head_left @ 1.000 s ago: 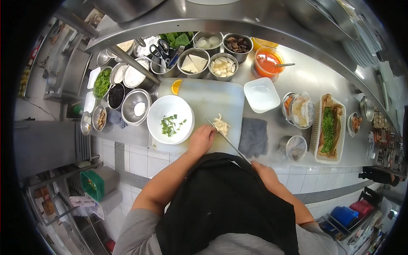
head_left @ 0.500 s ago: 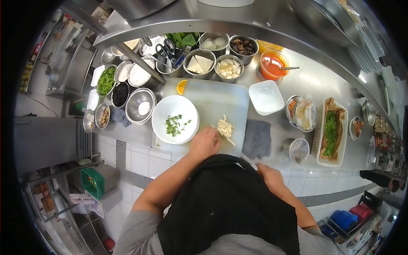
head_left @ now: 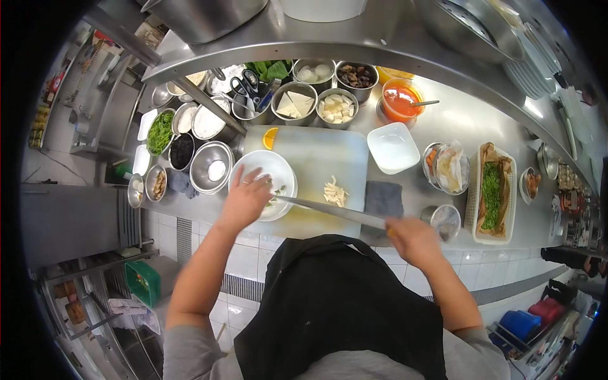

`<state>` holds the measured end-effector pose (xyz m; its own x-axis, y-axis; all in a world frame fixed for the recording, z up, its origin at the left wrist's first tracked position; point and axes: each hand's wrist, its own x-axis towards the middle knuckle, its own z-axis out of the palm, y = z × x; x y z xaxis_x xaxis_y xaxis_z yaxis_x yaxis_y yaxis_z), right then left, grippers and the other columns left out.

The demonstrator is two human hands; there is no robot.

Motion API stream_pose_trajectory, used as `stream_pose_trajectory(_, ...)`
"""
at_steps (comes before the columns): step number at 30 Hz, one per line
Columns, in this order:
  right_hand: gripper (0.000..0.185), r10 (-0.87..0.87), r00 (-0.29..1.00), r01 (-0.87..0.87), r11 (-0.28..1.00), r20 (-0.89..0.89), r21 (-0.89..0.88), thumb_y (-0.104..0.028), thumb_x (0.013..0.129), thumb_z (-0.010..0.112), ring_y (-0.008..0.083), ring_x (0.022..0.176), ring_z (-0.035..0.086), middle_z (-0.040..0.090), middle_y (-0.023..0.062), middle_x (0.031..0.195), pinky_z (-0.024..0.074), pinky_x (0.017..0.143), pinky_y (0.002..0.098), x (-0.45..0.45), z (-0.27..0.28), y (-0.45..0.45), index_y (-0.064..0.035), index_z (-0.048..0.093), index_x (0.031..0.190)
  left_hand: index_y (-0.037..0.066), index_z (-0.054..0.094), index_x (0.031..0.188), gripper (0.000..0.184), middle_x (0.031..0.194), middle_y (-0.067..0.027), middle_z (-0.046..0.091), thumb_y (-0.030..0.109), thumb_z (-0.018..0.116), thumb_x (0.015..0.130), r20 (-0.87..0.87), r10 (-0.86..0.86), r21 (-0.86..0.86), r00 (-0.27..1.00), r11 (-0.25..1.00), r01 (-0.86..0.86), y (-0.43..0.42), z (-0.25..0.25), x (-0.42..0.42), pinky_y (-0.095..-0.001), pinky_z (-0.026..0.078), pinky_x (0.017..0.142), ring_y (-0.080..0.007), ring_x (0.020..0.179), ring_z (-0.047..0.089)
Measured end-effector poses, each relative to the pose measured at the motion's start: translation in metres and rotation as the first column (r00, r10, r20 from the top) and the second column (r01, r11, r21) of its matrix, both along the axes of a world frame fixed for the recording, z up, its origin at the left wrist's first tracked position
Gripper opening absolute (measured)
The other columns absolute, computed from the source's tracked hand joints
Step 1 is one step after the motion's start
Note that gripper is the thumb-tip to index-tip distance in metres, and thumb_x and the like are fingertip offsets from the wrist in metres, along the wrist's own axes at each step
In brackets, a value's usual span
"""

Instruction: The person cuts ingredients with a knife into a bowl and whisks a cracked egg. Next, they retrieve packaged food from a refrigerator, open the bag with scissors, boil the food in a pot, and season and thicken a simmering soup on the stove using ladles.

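My right hand (head_left: 415,240) grips the handle of a long knife (head_left: 335,209). The blade reaches left across the cutting board (head_left: 316,149), and its tip is at the white bowl (head_left: 283,166). Over the left part of that bowl is my left hand (head_left: 248,197), with its fingers apart; its underside is hidden. Chopped green leaves (head_left: 278,190) show in the bowl, partly covered by the hand and blade. A small pile of pale cut strips (head_left: 335,192) lies on the board, beyond the knife. An orange wedge (head_left: 270,138) sits near the board's far left corner.
Steel containers of tofu (head_left: 296,105) and pale cubes (head_left: 336,109) line the back under a steel shelf (head_left: 304,54). To the right are a white square bowl (head_left: 393,148), a grey cloth (head_left: 384,199), a tub of orange-red sauce (head_left: 400,101) and a basket of chopped greens (head_left: 491,195).
My left hand has moved left from beside the pale strips to over the white bowl. The knife, low at the board's near edge before, now lies across toward the bowl; my right hand is slightly higher.
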<state>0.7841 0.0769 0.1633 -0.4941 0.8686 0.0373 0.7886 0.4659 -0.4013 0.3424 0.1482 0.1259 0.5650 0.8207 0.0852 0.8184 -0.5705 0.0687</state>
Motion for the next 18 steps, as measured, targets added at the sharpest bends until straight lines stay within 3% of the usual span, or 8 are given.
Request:
stream_pose_trajectory(2,0.019,-0.082,0.996,0.082,0.997,-0.047,-0.011,-0.023,0.092,0.069,0.0307,0.081,0.066,0.065,0.0116,0.084,0.0528,0.067,0.041,0.02,-0.015,-0.014,-0.0108,0.066,0.106,0.009,0.069,0.125,0.042,0.142,-0.0118,0.059,0.031,0.072,0.089,0.008,0.161,-0.039,0.987,0.986,-0.161,0.0,0.0,-0.015,-0.0573,0.028,0.121,-0.0325,0.139,0.048)
stream_pose_trajectory(5,0.016,-0.22,0.974,0.203,0.956,-0.062,-0.21,-0.021,0.097,0.066,0.0272,0.064,0.065,0.066,0.0121,0.077,0.0519,0.059,0.0369,0.038,-0.064,-0.043,-0.0061,0.065,0.103,0.009,0.068,0.126,0.04,0.143,-0.0122,0.058,0.024,0.071,0.09,0.05,0.216,-0.053,0.975,0.976,-0.213,0.003,-0.014,-0.028,-0.0555,0.031,0.119,-0.0335,0.139,0.048)
stream_pose_trajectory(7,0.025,-0.735,0.657,0.246,0.421,-0.169,-0.873,-0.028,0.103,0.061,0.019,0.053,0.059,0.062,0.0082,0.07,0.0476,0.05,0.0306,0.039,-0.091,-0.057,-0.0035,0.062,0.097,0.009,0.067,0.127,0.039,0.139,-0.0136,0.06,0.021,0.07,0.09,0.109,0.302,-0.048,0.947,0.953,-0.298,0.005,-0.002,-0.015,-0.0533,0.035,0.116,-0.0344,0.136,0.05)
stream_pose_trajectory(8,0.031,-0.793,0.585,0.204,0.349,-0.172,-0.915,-0.032,0.105,0.056,0.0105,0.051,0.053,0.056,0.0022,0.067,0.0435,0.047,0.0276,0.035,-0.098,-0.06,-0.0034,0.063,0.092,0.009,0.066,0.128,0.039,0.136,-0.0151,0.062,0.018,0.069,0.09,0.168,0.384,-0.045,0.908,0.923,-0.382,0.007,0.002,-0.004,-0.0511,0.039,0.113,-0.0352,0.133,0.053)
stream_pose_trajectory(9,0.031,-0.794,0.582,0.205,0.35,-0.174,-0.914,-0.032,0.105,0.056,0.0105,0.051,0.053,0.056,0.0022,0.067,0.0435,0.047,0.0276,0.035,-0.104,-0.06,-0.0034,0.063,0.092,0.009,0.066,0.128,0.039,0.136,-0.0151,0.062,0.018,0.069,0.09,0.169,0.381,-0.044,0.909,0.924,-0.379,0.008,0.001,0.007,-0.0511,0.039,0.113,-0.0352,0.133,0.053)
stream_pose_trajectory(11,0.034,-0.806,0.581,0.173,0.257,-0.112,-0.951,-0.034,0.105,0.056,0.012,0.051,0.054,0.056,0.0036,0.067,0.0435,0.047,0.0279,0.034,-0.116,-0.061,-0.0034,0.063,0.092,0.009,0.064,0.13,0.044,0.134,-0.0172,0.062,0.011,0.07,0.087,0.445,0.363,-0.075,0.819,0.926,-0.37,0.01,0.0,0.037,-0.0471,0.048,0.104,-0.0379,0.125,0.058)
stream_pose_trajectory(13,0.034,-0.799,0.587,0.133,0.253,-0.13,-0.958,-0.035,0.105,0.056,0.0125,0.051,0.054,0.057,0.004,0.067,0.0433,0.048,0.0278,0.034,-0.129,-0.06,-0.0034,0.063,0.092,0.007,0.057,0.137,0.052,0.14,-0.0193,0.056,0.004,0.066,0.085,0.48,0.366,-0.39,0.797,0.903,-0.18,0.003,-0.004,0.08,-0.0466,0.054,0.097,-0.0396,0.121,0.061)
stream_pose_trajectory(18,0.036,-0.691,0.709,0.058,0.258,-0.142,-0.965,-0.036,0.103,0.058,0.0137,0.05,0.054,0.056,0.0041,0.064,0.044,0.048,0.0295,0.018,-0.139,-0.045,-0.0027,0.063,0.093,0.004,0.05,0.14,0.056,0.142,-0.0251,0.05,-0.003,0.058,0.085,0.172,0.234,-0.4,0.957,0.904,-0.15,0.002,-0.041,0.151,-0.0458,0.057,0.094,-0.043,0.118,0.061)
